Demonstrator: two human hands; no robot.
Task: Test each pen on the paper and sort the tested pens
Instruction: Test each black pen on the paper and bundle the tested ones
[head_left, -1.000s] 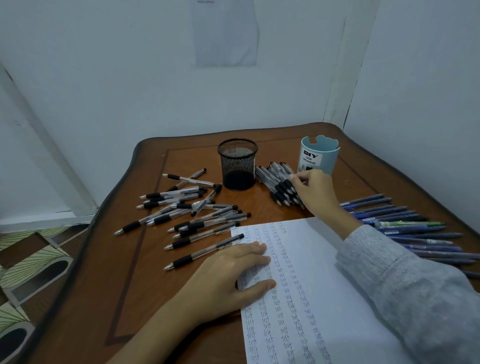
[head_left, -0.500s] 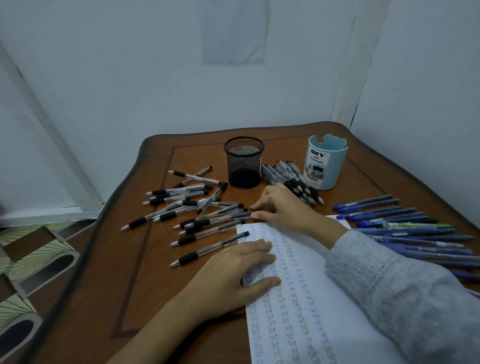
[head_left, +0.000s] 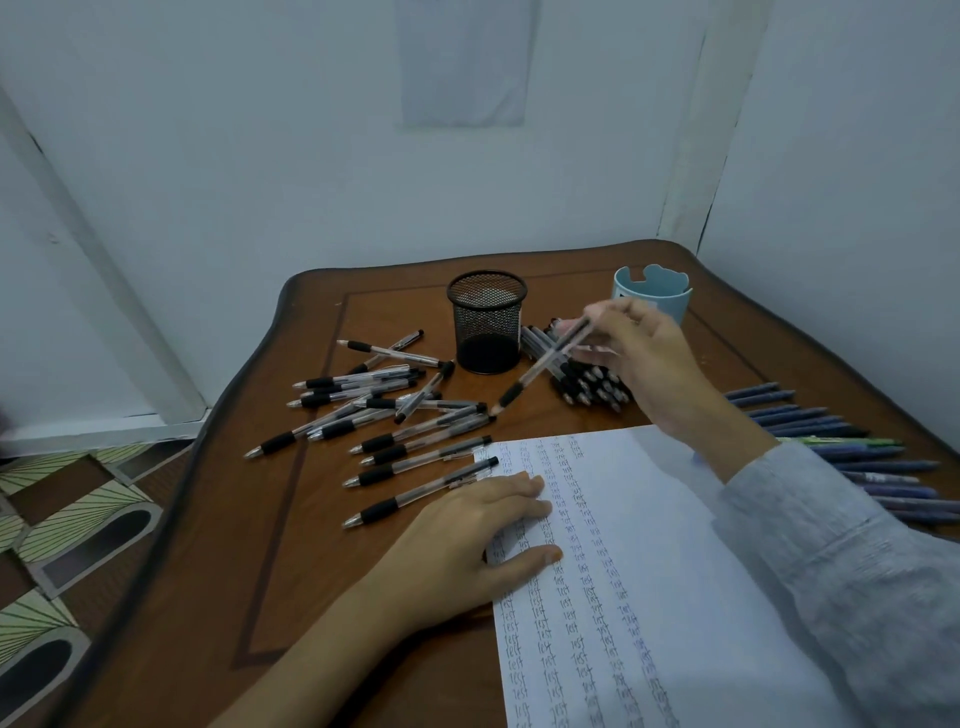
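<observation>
Fingers of left hand straight, close together, pressing flat on left edge of paper. Paper lies on tabletop, covered in columns of "test". Scattered black-grip pens just left of paper. Farther back, right hand pinches clear pen between thumb and fingers, tip slanting down-left, above packed group of dark pens. Blue pens in row at right. Black mesh cup and pale blue holder stand beyond.
</observation>
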